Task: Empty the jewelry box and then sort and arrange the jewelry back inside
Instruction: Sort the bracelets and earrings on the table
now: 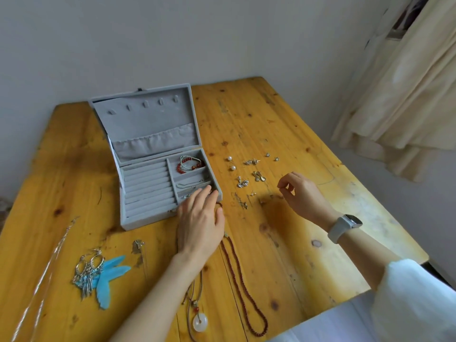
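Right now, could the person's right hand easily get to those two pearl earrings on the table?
Probably yes: the right hand hovers just beside the pearl earrings, with only other small earrings and bare table between, nothing blocking.

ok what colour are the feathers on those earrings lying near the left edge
Light blue feathers, on silver hoop earrings; head view.

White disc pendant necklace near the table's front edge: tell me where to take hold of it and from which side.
Pinch the cord just above the white disc pendant, by the red bead, coming straight down from above. The disc lies flat on the table, offering no edge, while the thin cord lifts easily.
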